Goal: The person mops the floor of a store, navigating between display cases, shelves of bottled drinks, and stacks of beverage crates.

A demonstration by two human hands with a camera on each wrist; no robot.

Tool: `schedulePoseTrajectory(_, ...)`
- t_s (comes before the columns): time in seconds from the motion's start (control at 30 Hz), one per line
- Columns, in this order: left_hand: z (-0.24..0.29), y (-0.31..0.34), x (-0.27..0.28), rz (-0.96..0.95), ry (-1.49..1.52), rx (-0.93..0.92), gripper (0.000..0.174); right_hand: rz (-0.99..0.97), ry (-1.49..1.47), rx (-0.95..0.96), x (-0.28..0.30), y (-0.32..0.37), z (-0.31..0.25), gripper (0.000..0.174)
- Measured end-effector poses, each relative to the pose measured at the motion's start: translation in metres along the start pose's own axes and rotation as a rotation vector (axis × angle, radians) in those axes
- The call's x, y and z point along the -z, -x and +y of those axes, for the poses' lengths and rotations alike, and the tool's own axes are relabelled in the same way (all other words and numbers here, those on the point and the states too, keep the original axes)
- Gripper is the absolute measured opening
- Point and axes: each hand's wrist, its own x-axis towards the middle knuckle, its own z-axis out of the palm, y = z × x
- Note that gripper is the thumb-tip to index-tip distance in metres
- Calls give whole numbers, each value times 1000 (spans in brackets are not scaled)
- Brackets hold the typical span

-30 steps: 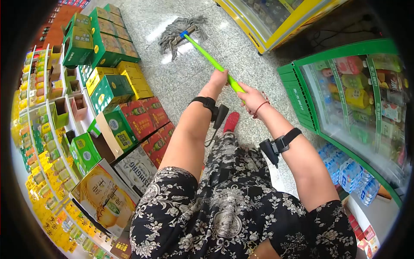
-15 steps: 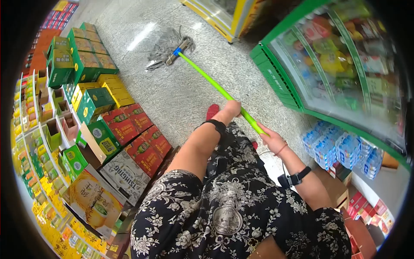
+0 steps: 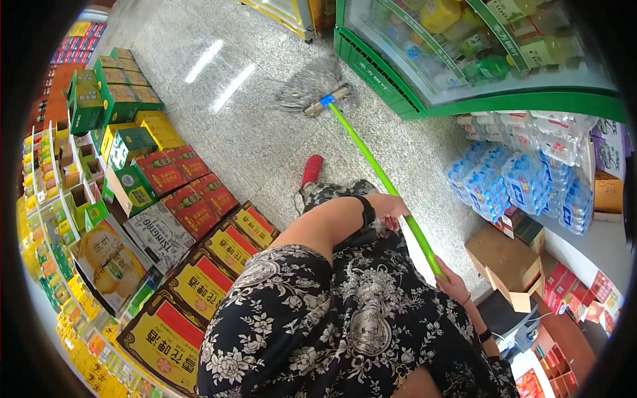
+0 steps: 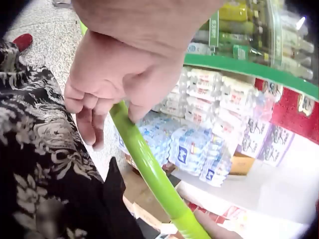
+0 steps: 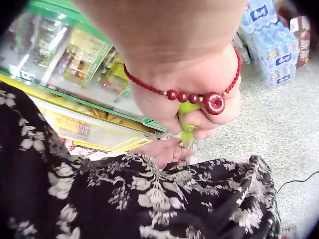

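Speckled pale floor (image 3: 252,146) stretches ahead of my hands, and the mop head (image 3: 312,86) lies on it, ahead and a little left of my left hand (image 3: 388,207). It now sits much closer to the green fridge (image 3: 531,101) than a second ago, and both hands are nearer my body, so the strands cover a patch by the fridge's base, fanned out beyond the bar. My left hand curls loosely round the lime-green handle (image 3: 366,152), thumb to one side, fingers to the other. My right hand (image 3: 452,282) has its fingers wrapped round the handle near its end.

As for writing, on the left of my left hand the grey-white carton (image 3: 159,232) reads TSINGTAO, and the yellow cartons (image 3: 166,338) nearer me say 雪花啤酒, Snow beer. Ahead and right of that hand, the green fridge carries 东方树叶 on its frame. Shrink-wrapped water bottles (image 3: 524,182) stand to the right, beyond my right hand; their blue labels are too small for me to read. The open cardboard box (image 3: 497,255), just right of my right hand, shows no writing I can make out.
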Motion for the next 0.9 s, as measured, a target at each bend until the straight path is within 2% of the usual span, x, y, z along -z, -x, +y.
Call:
schedulePoseTrajectory(0.03, 3, 2, -2, 3, 0, 0, 36, 0, -78, 78, 2, 3, 5, 51)
schedulePoseTrajectory(0.1, 7, 12, -5, -12, -18, -99, 37, 4, -87, 43, 5, 4, 3, 51)
schedulePoseTrajectory(0.17, 7, 9, 7, 20, -52, -89, 41, -2, -35, 70, 3, -10, -13, 50)
schedulePoseTrajectory(0.23, -3, 22, 26, 200, 97, -218, 45, 11, 31, 115, -1, -43, -28, 50)
schedulePoseTrajectory(0.3, -28, 2, 60, 449, 111, -459, 42, 21, 117, 200, -7, -80, -60, 50)
schedulePoseTrajectory(0.33, -29, 19, 76, 572, 106, -477, 39, 23, 135, 245, -12, -103, -84, 50)
schedulePoseTrajectory(0.37, -27, 44, 93, 695, 99, -495, 37, -14, 94, 197, -16, -124, -114, 50)
schedulePoseTrajectory(0.4, -21, 61, 115, 697, 50, -395, 29, -54, 50, 138, -22, -140, -139, 50)
schedulePoseTrajectory(0.43, -16, 71, 142, 701, 4, -297, 26, -60, 81, 198, -28, -162, -157, 50)
schedulePoseTrajectory(0.47, -24, 69, 171, 780, -9, -292, 24, -65, 116, 269, -34, -181, -173, 50)
schedulePoseTrajectory(0.5, -32, 68, 197, 861, -26, -287, 25, -151, -16, 250, -42, -187, -189, 51)
schedulePoseTrajectory(0.53, -26, 80, 210, 895, 227, -246, 27, -235, -158, 225, -50, -186, -201, 52)
schedulePoseTrajectory(0.57, -21, 89, 214, 913, 478, -197, 31, -228, -174, 218, -54, -179, -212, 52)
schedulePoseTrajectory(0.63, -22, 87, 217, 862, 475, -183, 33, -172, -92, 164, -52, -163, -227, 50)
schedulePoseTrajectory(0.7, -20, 72, 207, 820, 478, -170, 35, -170, -168, 163, -51, -172, -193, 51)
schedulePoseTrajectory(0.77, -15, 50, 182, 914, 457, -256, 37, -122, -171, 309, -45, -178, -158, 51)
schedulePoseTrajectory(0.8, -9, 45, 168, 821, 493, -212, 38, -100, -91, 257, -33, -171, -144, 50)
schedulePoseTrajectory(0.9, 10, 7, 122, 739, 475, -182, 37, -78, -49, 267, 2, -144, -94, 50)
